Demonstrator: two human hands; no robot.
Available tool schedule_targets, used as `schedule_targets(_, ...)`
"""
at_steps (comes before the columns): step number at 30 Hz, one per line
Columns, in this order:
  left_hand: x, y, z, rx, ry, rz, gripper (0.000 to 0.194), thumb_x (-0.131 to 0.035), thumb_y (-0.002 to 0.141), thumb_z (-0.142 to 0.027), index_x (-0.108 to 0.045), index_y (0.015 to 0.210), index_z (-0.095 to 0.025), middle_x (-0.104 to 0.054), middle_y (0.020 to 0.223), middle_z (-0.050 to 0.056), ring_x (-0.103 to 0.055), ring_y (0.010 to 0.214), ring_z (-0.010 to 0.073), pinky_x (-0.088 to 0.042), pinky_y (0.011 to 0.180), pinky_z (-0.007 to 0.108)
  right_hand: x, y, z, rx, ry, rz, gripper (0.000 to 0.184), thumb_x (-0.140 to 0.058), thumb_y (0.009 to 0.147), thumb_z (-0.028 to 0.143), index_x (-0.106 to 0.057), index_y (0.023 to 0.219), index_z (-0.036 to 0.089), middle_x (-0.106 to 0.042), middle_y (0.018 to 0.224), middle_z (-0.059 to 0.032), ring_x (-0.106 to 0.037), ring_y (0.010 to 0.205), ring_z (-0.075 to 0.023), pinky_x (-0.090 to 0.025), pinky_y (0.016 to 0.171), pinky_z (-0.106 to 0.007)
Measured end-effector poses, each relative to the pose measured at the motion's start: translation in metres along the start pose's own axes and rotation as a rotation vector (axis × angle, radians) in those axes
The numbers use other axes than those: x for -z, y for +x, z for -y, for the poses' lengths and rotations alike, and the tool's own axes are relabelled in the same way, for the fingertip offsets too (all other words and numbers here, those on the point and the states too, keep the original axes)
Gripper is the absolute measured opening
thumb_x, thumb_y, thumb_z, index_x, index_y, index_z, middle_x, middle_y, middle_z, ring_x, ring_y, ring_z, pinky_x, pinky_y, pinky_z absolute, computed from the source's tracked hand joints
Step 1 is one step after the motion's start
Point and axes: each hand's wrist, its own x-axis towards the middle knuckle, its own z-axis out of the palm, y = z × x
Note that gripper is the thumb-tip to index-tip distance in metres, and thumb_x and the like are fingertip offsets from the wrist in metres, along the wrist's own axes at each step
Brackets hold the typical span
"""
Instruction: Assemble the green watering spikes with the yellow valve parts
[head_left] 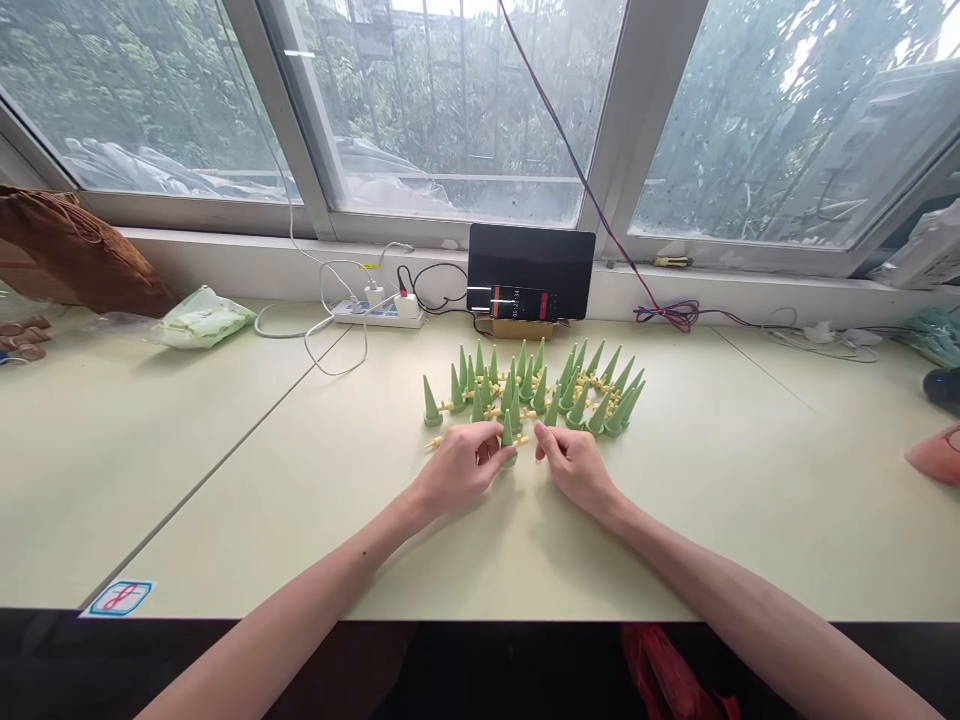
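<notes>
My left hand (465, 465) grips a small green cone (508, 430) with a round base between thumb and fingers, upright just above or on the table. A yellow branched piece (523, 440) sticks out beside that cone toward my right hand. My right hand (576, 468) is closed in a pinch a little to the right; whatever its fingertips hold, if anything, is too small or hidden to make out. Behind both hands stand several more green cones (430, 403), many joined by yellow pieces (491, 412). One loose-looking yellow piece (433, 443) lies left of my left hand.
A phone (521, 303) showing a timer leans on a black tablet (532, 255) behind the cones. A power strip (390, 313) with white cables sits at back left, near a wipes pack (204, 318). Red and black wires (667, 315) lie at back right.
</notes>
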Motion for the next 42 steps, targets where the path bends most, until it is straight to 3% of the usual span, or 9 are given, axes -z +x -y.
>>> schedule_targets(5, 0.0, 0.0, 0.005, 0.049, 0.048, 0.034, 0.03, -0.053, 0.093, -0.029, -0.042, 0.067, -0.019, -0.052, 0.062, -0.002, -0.044, 0.057, 0.0126, -0.035, 0.056, 0.026, 0.002, 0.001, -0.004, -0.009, 0.0, -0.008, 0.06, -0.04, 0.1, 0.056, -0.054, 0.056, 0.018, -0.036, 0.046, 0.0035, -0.035, 0.045, -0.0116, -0.027, 0.048, -0.026)
schedule_targets(8, 0.004, 0.0, 0.005, 0.052, 0.054, 0.068, 0.025, -0.055, 0.091, -0.029, -0.049, 0.07, -0.019, -0.056, 0.066, -0.001, -0.049, 0.059, 0.0137, -0.037, 0.057, 0.026, 0.003, 0.001, -0.005, -0.005, 0.004, -0.005, 0.06, -0.04, 0.099, 0.057, -0.054, 0.055, 0.018, -0.036, 0.047, 0.0033, -0.036, 0.045, -0.0118, -0.028, 0.048, -0.026)
schedule_targets(11, 0.014, 0.002, 0.005, 0.042, 0.038, 0.126, 0.01, -0.062, 0.085, -0.028, -0.062, 0.088, -0.018, -0.062, 0.072, 0.001, -0.055, 0.062, 0.0149, -0.041, 0.058, 0.026, 0.003, 0.001, -0.005, -0.002, 0.007, -0.008, 0.06, -0.04, 0.099, 0.057, -0.054, 0.055, 0.018, -0.036, 0.047, 0.0034, -0.035, 0.046, -0.0118, -0.028, 0.048, -0.026)
schedule_targets(13, 0.025, 0.002, 0.006, 0.03, 0.048, 0.12, 0.02, -0.062, 0.083, -0.026, -0.065, 0.101, -0.018, -0.064, 0.075, 0.002, -0.057, 0.063, 0.0151, -0.043, 0.06, 0.026, 0.005, 0.002, -0.005, 0.002, 0.011, -0.014, 0.059, -0.041, 0.099, 0.057, -0.055, 0.056, 0.018, -0.034, 0.047, 0.0038, -0.033, 0.046, -0.0117, -0.028, 0.048, -0.026)
schedule_targets(20, 0.06, 0.005, 0.012, 0.094, 0.411, 0.096, 0.009, -0.059, 0.079, -0.028, -0.064, 0.082, -0.021, -0.058, 0.066, 0.0, -0.054, 0.061, 0.0168, -0.035, 0.056, 0.027, 0.01, 0.002, -0.004, -0.004, 0.127, 0.001, 0.04, -0.048, 0.097, 0.053, -0.052, 0.075, 0.019, -0.041, 0.06, 0.0043, -0.034, 0.05, -0.0111, -0.028, 0.047, -0.026)
schedule_targets(28, 0.068, 0.002, 0.018, 0.167, 0.677, 0.229, 0.007, -0.05, 0.078, -0.026, -0.056, 0.077, -0.022, -0.063, 0.073, 0.003, -0.059, 0.066, 0.0212, -0.031, 0.056, 0.029, 0.012, -0.001, 0.0, 0.02, 0.096, -0.008, 0.038, -0.047, 0.098, 0.045, -0.047, 0.07, 0.02, -0.035, 0.056, 0.0056, -0.03, 0.05, -0.0108, -0.025, 0.048, -0.026)
schedule_targets(37, 0.064, 0.004, 0.02, 0.215, 0.678, 0.284, 0.018, -0.045, 0.081, -0.018, -0.046, 0.064, -0.02, -0.061, 0.073, 0.006, -0.055, 0.063, 0.0196, -0.031, 0.055, 0.03, 0.011, -0.002, -0.001, 0.082, 0.059, -0.04, 0.045, -0.047, 0.098, 0.043, -0.034, 0.061, 0.021, -0.032, 0.054, 0.0055, -0.028, 0.05, -0.0095, -0.023, 0.049, -0.026)
schedule_targets(42, 0.061, 0.003, 0.013, 0.066, 0.541, 0.126, 0.018, -0.048, 0.09, -0.023, -0.048, 0.072, -0.02, -0.06, 0.071, 0.002, -0.053, 0.059, 0.0158, -0.036, 0.056, 0.028, 0.008, -0.002, -0.002, 0.073, 0.081, -0.026, 0.049, -0.045, 0.099, 0.047, -0.028, 0.059, 0.022, -0.033, 0.053, 0.0048, -0.03, 0.048, -0.0092, -0.024, 0.048, -0.025)
